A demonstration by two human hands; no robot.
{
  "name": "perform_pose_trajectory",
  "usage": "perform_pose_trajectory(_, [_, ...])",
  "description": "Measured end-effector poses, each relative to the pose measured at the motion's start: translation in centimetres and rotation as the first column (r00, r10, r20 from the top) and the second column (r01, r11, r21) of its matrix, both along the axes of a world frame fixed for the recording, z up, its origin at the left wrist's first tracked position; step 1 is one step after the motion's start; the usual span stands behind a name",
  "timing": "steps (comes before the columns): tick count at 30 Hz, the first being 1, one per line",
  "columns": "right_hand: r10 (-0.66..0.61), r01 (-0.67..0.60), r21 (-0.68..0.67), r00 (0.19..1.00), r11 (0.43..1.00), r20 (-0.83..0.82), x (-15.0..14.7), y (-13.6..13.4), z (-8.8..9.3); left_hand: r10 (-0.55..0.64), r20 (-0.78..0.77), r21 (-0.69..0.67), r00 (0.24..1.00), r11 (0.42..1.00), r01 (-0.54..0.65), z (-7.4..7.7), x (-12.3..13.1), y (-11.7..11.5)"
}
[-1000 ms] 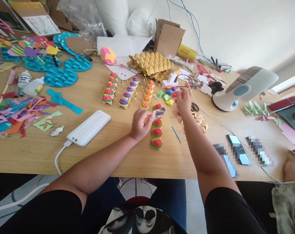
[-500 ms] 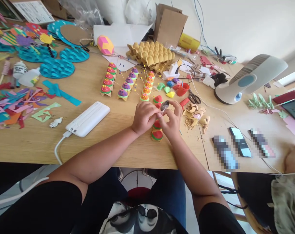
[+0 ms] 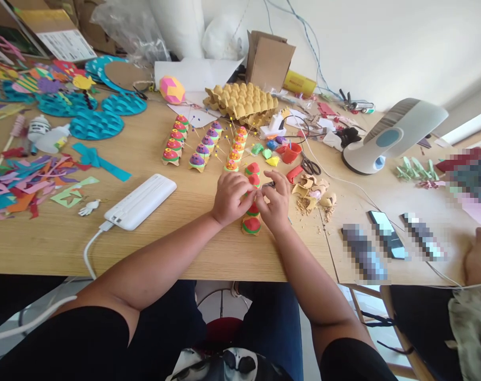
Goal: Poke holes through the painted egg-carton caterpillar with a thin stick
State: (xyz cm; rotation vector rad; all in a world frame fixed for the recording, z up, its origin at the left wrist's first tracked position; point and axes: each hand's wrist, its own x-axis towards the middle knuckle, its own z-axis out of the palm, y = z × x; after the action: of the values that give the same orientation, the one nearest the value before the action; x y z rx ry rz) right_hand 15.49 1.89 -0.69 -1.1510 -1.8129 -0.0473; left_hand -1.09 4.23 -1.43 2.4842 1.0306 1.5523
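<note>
My left hand (image 3: 232, 198) is closed in a pinch, its fingertips meeting those of my right hand (image 3: 275, 206). The right thumb and a finger are pressed together too, while its index finger is raised and curved. What the fingertips pinch is too small to name. A small dark piece (image 3: 270, 184) shows behind the right fingers. Both hands are above an egg-carton strip (image 3: 251, 226) with red and green clay on its cups, hiding its middle. Farther off stand strips decorated in orange (image 3: 235, 153), purple (image 3: 202, 150) and red (image 3: 171, 153), some with ball-headed pins stuck in.
A white power bank (image 3: 141, 201) with its cable lies left, near paper scraps (image 3: 29, 182). Behind are egg trays (image 3: 244, 100). Rightward are a red cup (image 3: 291, 153), scissors (image 3: 311, 165), torn carton bits (image 3: 314, 190), a fan (image 3: 387, 137) and phones (image 3: 387, 233). Another person's arm (image 3: 480, 254) rests at the right edge.
The view has shifted slightly. My fingertips are still together, and the clear and dark piece by my right fingers shows less than before. The strip stays beneath my hands.
</note>
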Motion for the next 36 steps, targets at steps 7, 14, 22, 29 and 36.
perform_pose_trajectory(7, [0.086,-0.086,0.0,0.995,0.996,-0.052,-0.2,-0.5,0.2,0.019,-0.031,0.036,0.999,0.999,-0.017,-0.4,0.2,0.0])
perform_pose_trajectory(14, [0.111,-0.11,0.008,0.991,0.994,-0.078,0.0,-0.2,-0.7,0.015,-0.014,0.058,1.0,0.998,-0.014,-0.9,0.6,0.0])
perform_pose_trajectory(22, [0.052,-0.056,0.085,0.998,0.995,0.043,-0.1,-0.9,-1.7,0.103,0.065,0.032,0.993,0.994,-0.106,-1.5,0.0,0.3])
perform_pose_trajectory(29, [-0.05,0.044,0.13,0.998,0.991,0.043,0.1,-1.1,-2.2,0.113,0.062,0.11,0.992,0.987,-0.119,-1.9,0.3,-0.3])
perform_pose_trajectory(36, [-0.076,0.075,0.083,0.997,0.994,0.009,-0.2,-1.5,-2.9,0.12,0.017,0.079,0.993,0.989,-0.121,-2.0,0.4,-0.6])
